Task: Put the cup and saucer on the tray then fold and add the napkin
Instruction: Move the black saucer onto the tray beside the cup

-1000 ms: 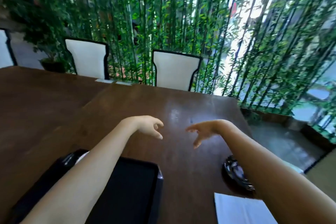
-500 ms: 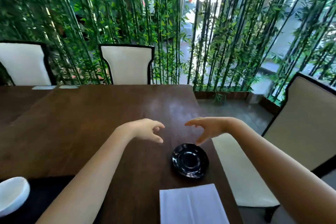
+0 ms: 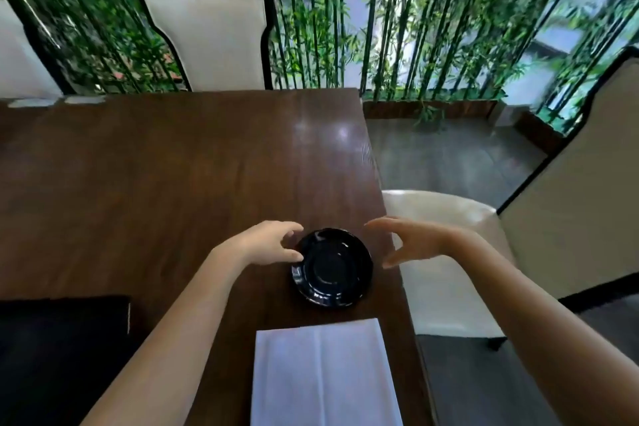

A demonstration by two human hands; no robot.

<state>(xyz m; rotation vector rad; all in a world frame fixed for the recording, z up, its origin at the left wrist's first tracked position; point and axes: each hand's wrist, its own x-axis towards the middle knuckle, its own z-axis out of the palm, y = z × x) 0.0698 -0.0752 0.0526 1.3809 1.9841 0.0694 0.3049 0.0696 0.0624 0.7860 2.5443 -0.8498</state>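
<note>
Table (image 3: 179, 183): dark wood, wide; its right edge runs just past the saucer and napkin.
Chairs: a pale seat (image 3: 446, 252) sits just beside the table's right edge, under the right hand; another chair (image 3: 211, 41) stands at the far side before the bamboo screen.
Tray (image 3: 62, 349): black, at the near left, well apart from the saucer; only part of it shows, and no cup is in view.
Napkin (image 3: 325, 373): white, flat, creased lengthwise, just nearer than the saucer, not touching it.
Saucer (image 3: 332, 268): black, round, so no long axis; flat on the table, close to the right edge, between the two hands.
Left hand (image 3: 264, 244): nearer; fingers spread and curled, thumb tip at or touching the saucer's left rim, holding nothing.
Right hand (image 3: 413, 240): fingers apart, empty, near the saucer's right rim but clear of it.
Obstruction: judged none between hands and saucer; the napkin lies off the likely leftward path to the tray.
</note>
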